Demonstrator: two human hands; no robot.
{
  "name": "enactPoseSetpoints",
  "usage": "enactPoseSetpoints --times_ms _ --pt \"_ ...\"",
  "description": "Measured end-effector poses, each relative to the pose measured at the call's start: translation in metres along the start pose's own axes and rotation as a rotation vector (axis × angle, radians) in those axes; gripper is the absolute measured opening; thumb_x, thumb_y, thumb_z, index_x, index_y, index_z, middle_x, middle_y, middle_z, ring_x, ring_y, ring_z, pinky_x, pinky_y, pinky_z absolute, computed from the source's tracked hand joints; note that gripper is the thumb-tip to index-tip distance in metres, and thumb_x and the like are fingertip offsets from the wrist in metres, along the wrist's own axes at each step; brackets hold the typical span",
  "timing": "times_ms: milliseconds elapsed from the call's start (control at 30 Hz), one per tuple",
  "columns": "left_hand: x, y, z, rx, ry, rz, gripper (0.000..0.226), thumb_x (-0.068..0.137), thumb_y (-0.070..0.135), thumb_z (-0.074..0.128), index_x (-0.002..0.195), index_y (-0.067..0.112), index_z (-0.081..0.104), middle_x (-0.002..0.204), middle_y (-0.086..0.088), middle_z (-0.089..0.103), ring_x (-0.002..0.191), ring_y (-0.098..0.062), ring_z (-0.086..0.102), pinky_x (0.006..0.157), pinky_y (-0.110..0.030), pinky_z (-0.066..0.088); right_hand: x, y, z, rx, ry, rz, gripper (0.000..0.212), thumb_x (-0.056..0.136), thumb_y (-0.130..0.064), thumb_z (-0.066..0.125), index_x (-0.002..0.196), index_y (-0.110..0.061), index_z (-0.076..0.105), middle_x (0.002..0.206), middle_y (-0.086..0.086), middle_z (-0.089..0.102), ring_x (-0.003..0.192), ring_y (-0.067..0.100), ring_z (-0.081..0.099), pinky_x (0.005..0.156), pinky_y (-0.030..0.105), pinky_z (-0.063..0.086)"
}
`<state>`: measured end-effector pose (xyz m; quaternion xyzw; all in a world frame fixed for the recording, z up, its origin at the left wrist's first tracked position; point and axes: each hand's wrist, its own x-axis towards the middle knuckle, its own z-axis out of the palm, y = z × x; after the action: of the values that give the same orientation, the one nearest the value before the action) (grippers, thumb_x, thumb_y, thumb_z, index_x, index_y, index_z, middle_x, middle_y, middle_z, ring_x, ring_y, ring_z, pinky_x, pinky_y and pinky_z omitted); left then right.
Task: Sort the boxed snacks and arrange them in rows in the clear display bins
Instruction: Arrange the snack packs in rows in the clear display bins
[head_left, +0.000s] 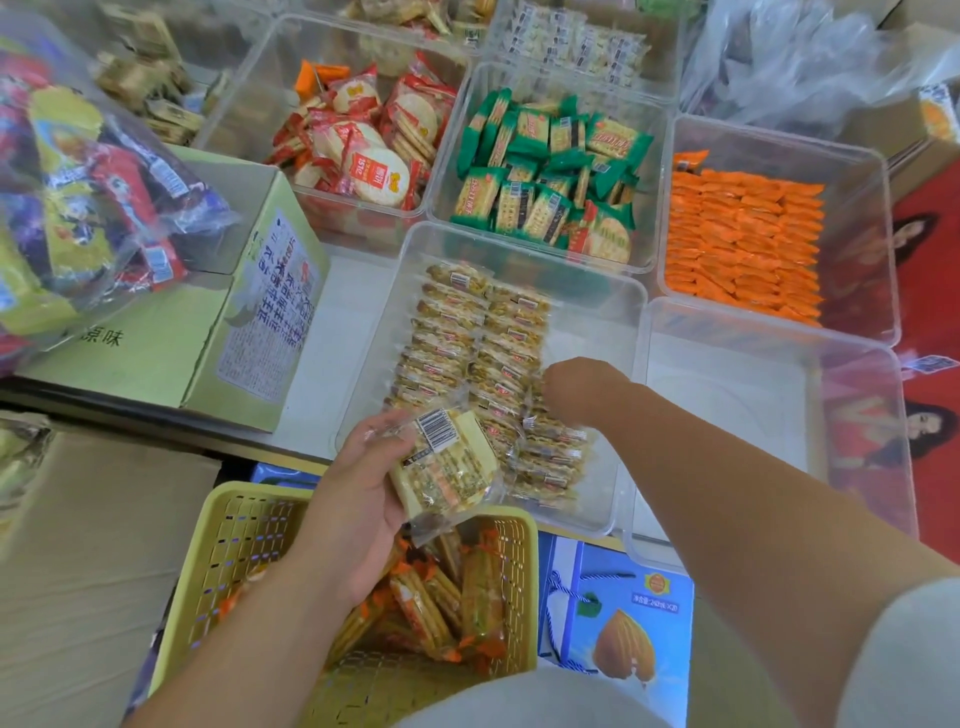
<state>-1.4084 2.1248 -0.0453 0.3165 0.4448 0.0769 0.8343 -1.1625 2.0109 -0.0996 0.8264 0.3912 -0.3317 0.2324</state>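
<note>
Head view: left hand (358, 499) at lower centre, palm up, thumb and fingers wrapped around held packets (441, 467), a small stack of clear-wrapped yellow crackers with the barcode facing up. The stack sits over the near edge of the centre bin (587, 322) and above the basket (234, 545). Right hand (576, 389) reaches in from the lower right, back of the hand up, down on the third row in the centre bin. Its fingers are hidden under the knuckles, so I can't tell whether they grip a packet or just press. Rows (467, 353) of the same yellow packets stand on edge in the centre bin: two long rows on its left side and a shorter third row at the near end, touching each other, with the bin's right side bare. The yellow basket at bottom centre holds loose orange-ended cracker packs (441, 608). Green bin (545, 171) at upper centre has green packets in a jumble. Orange bin (743, 244) at upper right has orange packets in tight rows. Red bin (363, 145) at upper centre-left holds round rice crackers. Right bin (753, 415) touches the centre bin. Carton (249, 322) at left, with a bag (78, 182) of mixed snacks on it. Blue box (618, 623) is at bottom right.
</note>
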Motion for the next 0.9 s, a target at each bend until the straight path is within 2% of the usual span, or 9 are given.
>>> enactPoseSetpoints --times_ms 200,333,433,500,567,633,700,800,900 --pt "-0.002 -0.001 0.000 -0.030 -0.002 0.003 0.032 0.100 -0.003 0.048 0.121 0.017 0.063 0.114 -0.014 0.077 0.101 -0.031 0.076 0.065 -0.042 0.063 -0.005 0.000 0.001 0.132 0.039 0.028 0.024 0.101 -0.013 0.044 0.103 -0.007 0.067 0.086 0.002 0.059 0.082 0.022 0.059 0.070 0.031 0.046" --pt "-0.008 -0.001 0.001 0.036 -0.063 0.057 0.038 0.097 -0.007 0.051 0.121 0.017 0.069 0.117 -0.012 0.076 0.105 -0.029 0.075 0.070 -0.038 0.063 -0.037 -0.002 -0.004 0.308 0.337 0.084 0.033 0.104 -0.036 0.044 0.113 -0.015 0.067 0.110 0.006 0.069 0.099 0.028 0.063 0.081 0.036 0.051" --pt "-0.017 -0.001 0.004 0.254 -0.152 0.191 0.042 0.092 -0.008 0.060 0.112 0.025 0.078 0.119 -0.009 0.076 0.110 -0.026 0.073 0.084 -0.039 0.062 -0.082 -0.014 0.000 1.010 0.404 -0.111 0.052 0.099 -0.058 0.043 0.133 -0.024 0.062 0.135 -0.003 0.062 0.125 0.020 0.057 0.103 0.037 0.046" --pt "-0.023 0.002 0.007 0.404 -0.158 0.331 0.049 0.088 -0.011 0.067 0.108 0.032 0.080 0.118 -0.001 0.077 0.115 -0.019 0.070 0.093 -0.031 0.058 -0.115 -0.024 0.006 1.513 0.287 -0.174 0.063 0.089 -0.074 0.040 0.129 -0.033 0.065 0.122 -0.016 0.068 0.112 0.011 0.065 0.095 0.038 0.056" --pt "-0.031 0.006 0.013 0.534 -0.240 0.471 0.054 0.086 -0.013 0.069 0.108 0.036 0.079 0.125 0.008 0.074 0.127 -0.010 0.063 0.100 -0.028 0.053 -0.140 -0.029 0.015 1.732 0.177 -0.135 0.065 0.087 -0.082 0.041 0.121 -0.034 0.068 0.097 -0.014 0.073 0.093 0.015 0.073 0.081 0.038 0.062" --pt "-0.038 0.009 0.020 0.716 -0.325 0.589 0.060 0.084 -0.014 0.070 0.108 0.041 0.078 0.138 0.017 0.065 0.140 -0.004 0.049 0.112 -0.042 0.042 -0.157 -0.031 0.023 1.888 0.064 -0.136 0.063 0.084 -0.077 0.048 0.122 -0.030 0.066 0.087 -0.003 0.076 0.081 0.025 0.074 0.070 0.037 0.061" --pt "-0.043 0.009 0.026 0.890 -0.360 0.681 0.065 0.083 -0.012 0.071 0.106 0.049 0.077 0.147 0.026 0.054 0.148 -0.003 0.037 0.119 -0.052 0.033 -0.168 -0.034 0.029 2.034 -0.015 -0.207 0.052 0.093 -0.062 0.056 0.126 -0.023 0.064 0.095 0.007 0.076 0.078 0.030 0.072 0.065 0.036 0.059" --pt "-0.054 0.004 0.036 1.008 -0.335 0.706 0.074 0.084 -0.009 0.073 0.111 0.060 0.071 0.159 0.034 0.031 0.154 -0.002 0.020 0.122 -0.059 0.028 -0.179 -0.038 0.034 2.179 0.043 -0.249 0.032 0.098 -0.029 0.064 0.127 -0.018 0.064 0.108 0.016 0.074 0.082 0.028 0.071 0.068 0.038 0.060" --pt "-0.062 0.001 0.039 1.101 -0.338 0.642 0.087 0.089 0.009 0.077 0.139 0.071 0.040 0.162 0.041 0.006 0.155 0.005 0.004 0.120 -0.057 0.034 -0.184 -0.037 0.036 2.162 0.158 -0.235 0.032 0.101 -0.018 0.058 0.133 -0.023 0.059 0.115 0.016 0.073 0.090 0.031 0.071 0.079 0.045 0.056"
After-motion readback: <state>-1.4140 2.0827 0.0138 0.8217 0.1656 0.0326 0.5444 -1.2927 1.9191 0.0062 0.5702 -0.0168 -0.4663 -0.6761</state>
